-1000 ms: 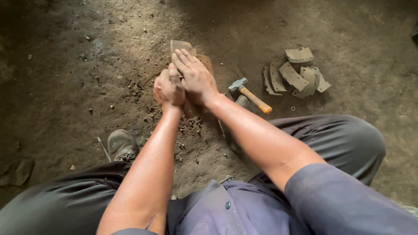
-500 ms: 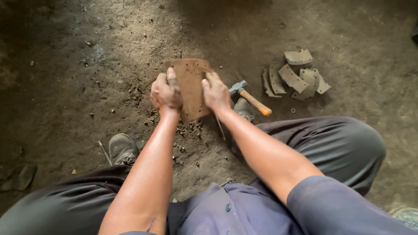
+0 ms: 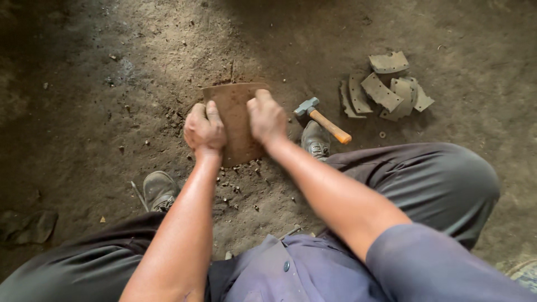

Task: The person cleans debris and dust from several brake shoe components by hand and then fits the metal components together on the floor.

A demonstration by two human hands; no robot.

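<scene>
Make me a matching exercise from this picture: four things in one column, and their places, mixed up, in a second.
Things:
1. curved brown plate
2. hammer
3. pile of curved grey pieces
4. left shoe

Places:
A. on the ground at upper right
B. held at its sides by the left hand and right hand
C. under the left forearm
D. lying beside the right hand

Pairs: 1-B, 2-D, 3-A, 4-C

Left hand: fingers curled shut, knuckles up, forearm bare, reaching toward 12 o'clock. Right hand: fingers bent closed, forearm bare, angled toward 10 o'clock. Hands near, apart.
</scene>
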